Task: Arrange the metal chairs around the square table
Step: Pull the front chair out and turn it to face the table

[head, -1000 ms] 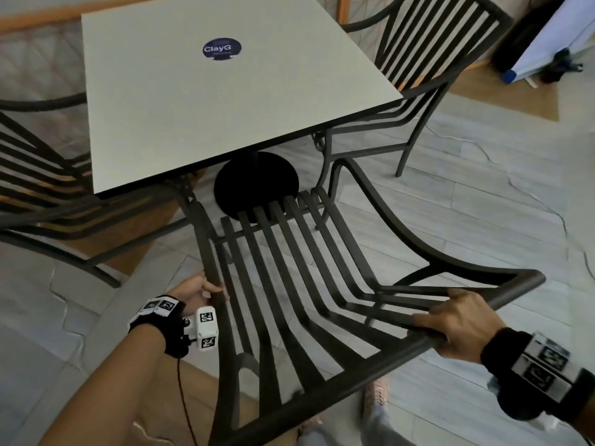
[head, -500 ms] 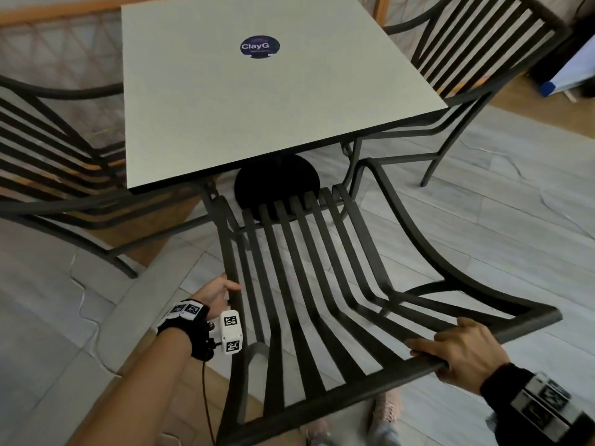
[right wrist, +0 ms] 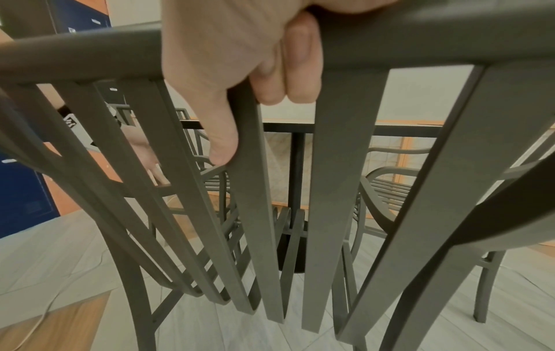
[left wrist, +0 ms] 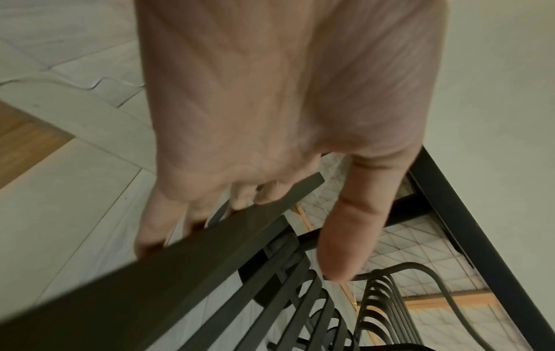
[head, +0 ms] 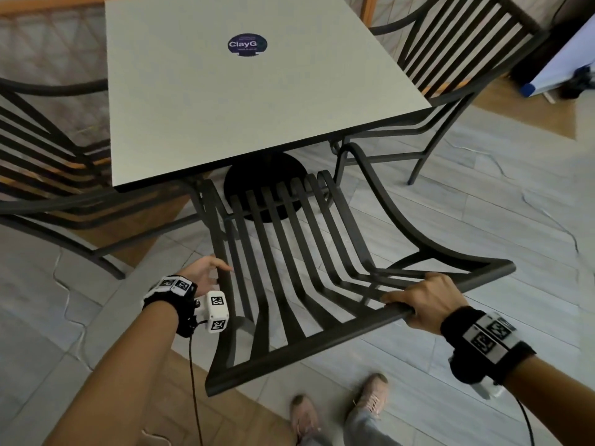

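Note:
A dark metal slatted chair (head: 289, 252) faces the square pale table (head: 257, 91), with the front of its seat under the table's near edge. My right hand (head: 421, 304) grips the top rail of the chair's back, fingers curled round it (right wrist: 270, 78) and the thumb lying down along a slat. My left hand (head: 219, 272) is at the chair's left armrest (left wrist: 180, 273), with straight fingers touching its far side and the thumb held apart from it (left wrist: 246, 237).
A second metal chair (head: 48, 175) stands at the table's left side and a third (head: 450, 59) at its right. The table's round black base (head: 267, 175) lies just ahead of the seat. My feet (head: 370, 403) stand behind the chair on grey floor tiles.
The chair has slid forward, so its seat front now lies under the table edge. My left hand has loosened from a grip on the armrest to straight fingers. The right hand's grip is unchanged.

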Demonstrator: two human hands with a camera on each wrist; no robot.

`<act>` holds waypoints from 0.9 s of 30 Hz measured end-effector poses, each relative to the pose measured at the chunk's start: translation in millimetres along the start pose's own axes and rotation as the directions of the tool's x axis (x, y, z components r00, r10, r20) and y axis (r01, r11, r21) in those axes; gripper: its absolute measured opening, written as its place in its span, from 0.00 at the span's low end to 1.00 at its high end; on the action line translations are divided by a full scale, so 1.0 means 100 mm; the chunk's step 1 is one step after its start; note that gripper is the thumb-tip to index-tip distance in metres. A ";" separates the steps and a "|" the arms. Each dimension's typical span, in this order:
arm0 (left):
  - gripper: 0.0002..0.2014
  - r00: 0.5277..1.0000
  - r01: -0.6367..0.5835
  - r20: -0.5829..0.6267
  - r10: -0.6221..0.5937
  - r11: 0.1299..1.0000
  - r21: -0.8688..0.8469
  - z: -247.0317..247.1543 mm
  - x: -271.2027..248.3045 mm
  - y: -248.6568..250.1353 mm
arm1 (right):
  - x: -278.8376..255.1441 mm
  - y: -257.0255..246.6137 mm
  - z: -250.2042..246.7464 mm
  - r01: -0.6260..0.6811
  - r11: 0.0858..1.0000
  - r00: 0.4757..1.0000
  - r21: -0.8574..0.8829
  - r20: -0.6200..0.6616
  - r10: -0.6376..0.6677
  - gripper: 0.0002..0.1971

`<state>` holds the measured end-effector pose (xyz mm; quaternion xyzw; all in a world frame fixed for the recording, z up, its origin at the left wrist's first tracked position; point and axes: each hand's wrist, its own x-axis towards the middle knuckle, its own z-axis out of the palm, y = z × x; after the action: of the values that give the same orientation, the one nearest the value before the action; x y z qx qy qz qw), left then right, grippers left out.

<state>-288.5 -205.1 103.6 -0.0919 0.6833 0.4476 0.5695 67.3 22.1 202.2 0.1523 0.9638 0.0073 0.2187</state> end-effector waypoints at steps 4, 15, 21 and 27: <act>0.30 1.000 -0.008 0.010 0.005 0.954 0.299 -0.12 -0.28 0.18 | 0.09 0.01 -0.05 0.028 1.000 0.994 -0.008 -0.105 -0.029 0.23; 0.42 0.936 -0.349 0.316 0.152 0.327 0.878 1.03 -1.83 -0.43 | 0.05 0.31 0.04 0.100 0.990 0.975 0.103 -0.209 -0.076 0.18; 0.25 0.924 -0.259 0.194 0.329 0.168 0.951 1.38 -1.82 -0.64 | 0.08 0.29 -0.04 0.039 0.999 0.999 0.011 -0.025 -0.038 0.17; 0.26 0.874 -0.206 0.122 0.470 0.133 0.969 1.31 -1.69 -0.61 | 0.21 0.26 -0.24 0.044 0.999 0.999 -0.014 -0.011 -0.044 0.14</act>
<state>-101.8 -211.3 224.5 0.3908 0.8673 0.0306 0.3066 46.5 54.9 217.2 0.1294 0.9681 0.0100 0.2145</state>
